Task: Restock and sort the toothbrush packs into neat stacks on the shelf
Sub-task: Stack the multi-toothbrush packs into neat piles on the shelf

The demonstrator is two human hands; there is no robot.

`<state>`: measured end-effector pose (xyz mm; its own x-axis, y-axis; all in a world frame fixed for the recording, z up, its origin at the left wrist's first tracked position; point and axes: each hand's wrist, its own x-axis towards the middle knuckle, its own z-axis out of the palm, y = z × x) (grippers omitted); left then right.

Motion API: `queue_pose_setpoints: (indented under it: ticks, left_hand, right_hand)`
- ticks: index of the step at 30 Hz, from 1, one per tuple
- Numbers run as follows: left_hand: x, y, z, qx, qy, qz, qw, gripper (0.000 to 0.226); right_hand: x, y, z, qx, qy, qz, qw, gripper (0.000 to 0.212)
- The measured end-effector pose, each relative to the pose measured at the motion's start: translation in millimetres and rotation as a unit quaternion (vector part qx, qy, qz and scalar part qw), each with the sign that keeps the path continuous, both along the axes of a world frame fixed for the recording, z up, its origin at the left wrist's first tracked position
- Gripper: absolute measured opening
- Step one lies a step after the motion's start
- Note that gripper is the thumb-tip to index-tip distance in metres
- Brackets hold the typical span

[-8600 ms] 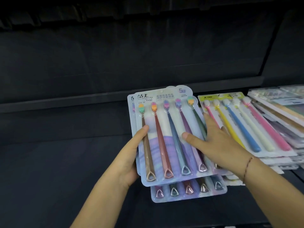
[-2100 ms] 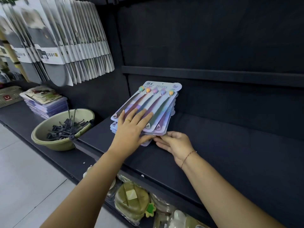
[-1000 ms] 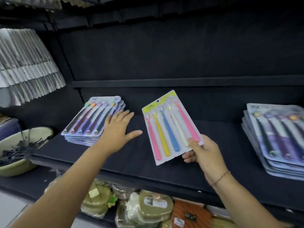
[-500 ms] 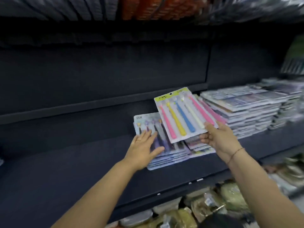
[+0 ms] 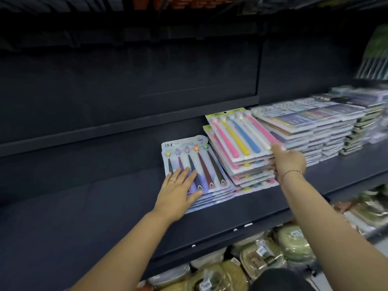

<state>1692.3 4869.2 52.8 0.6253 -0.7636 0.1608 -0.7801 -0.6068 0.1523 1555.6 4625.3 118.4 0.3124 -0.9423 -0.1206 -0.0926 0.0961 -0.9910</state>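
Sorting looked well along. On the dark shelf (image 5: 105, 206), 2 piles sat just beside each other: a low purple stack (image 5: 212, 164) of 5-brush packs and a taller yellow-headed stack (image 5: 252, 175), with further piles (image 5: 315, 127) to the right. The left hand (image 5: 178, 192) lay flat on the purple stack, fingers (image 5: 190, 177) spread. The right hand (image 5: 288, 162) pinched the near corner of the top pack (image 5: 237, 133), thumb above and fingers curled beneath. The pack lay on the yellow-headed stack but not flush with it, so squaring probably remained. It held 5 bright handles under clear plastic.
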Motion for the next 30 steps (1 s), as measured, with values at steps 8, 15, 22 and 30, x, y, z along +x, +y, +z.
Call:
queue_pose_setpoints:
  ticks: [8,15,22,30]
  left_hand:
    - [5,50,23,-0.15,0.078,0.002,0.986,0.068]
    - [83,314,57,-0.272,-0.006,0.303,0.913,0.075]
    - [114,548,66,-0.279,0.07,0.578,0.764,0.076]
    - [126,601,36,-0.392,0.326,0.536,0.673,0.039]
  right_hand:
    - [-5,82,-4,0.061,-0.189,0.014,0.98,0.04]
    - [101,309,-12,0.136,-0.077,0.512,0.845,0.045]
    - [192,526,-18,0.202,0.015,0.705,0.679,0.08]
    - [271,637,-49,0.269,-0.022,0.701,0.66,0.05]
